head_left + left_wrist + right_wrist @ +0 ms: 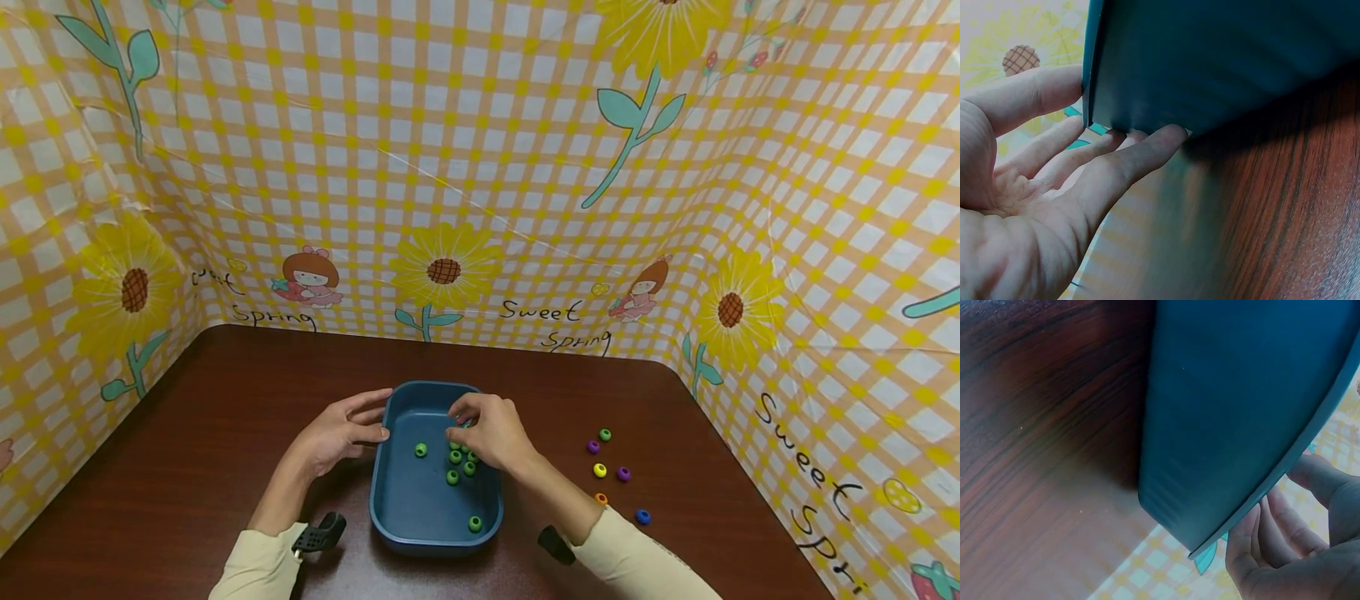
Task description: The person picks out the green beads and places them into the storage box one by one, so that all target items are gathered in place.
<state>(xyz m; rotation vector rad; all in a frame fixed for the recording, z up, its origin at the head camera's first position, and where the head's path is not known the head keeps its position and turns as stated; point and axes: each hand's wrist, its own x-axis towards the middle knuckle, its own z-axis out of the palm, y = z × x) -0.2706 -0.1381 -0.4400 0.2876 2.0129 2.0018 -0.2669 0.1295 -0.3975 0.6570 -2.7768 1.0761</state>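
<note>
A deep blue rectangular bin [408,508] stands on the table with several green beads [452,477] inside, most of them clustered at its right side. My left hand [341,433] is at the bin's left wall, its loosely extended fingers touching the outside, as the left wrist view also shows. Reaching over the right rim, my right hand [491,433] hangs above the cluster, thumb and fingertips apart and pointing left. Some green shows just under those fingers. In the right wrist view the bin's wall [1229,412] hides the fingertips of the right hand [1297,544].
Right of the bin, several loose beads lie on the dark wooden table [300,367]: green [605,435], purple [624,474], yellow [599,471], orange [601,498] and blue [642,517]. The right forearm passes close to the orange one. A checked, flower-printed cloth [360,208] walls the back and sides.
</note>
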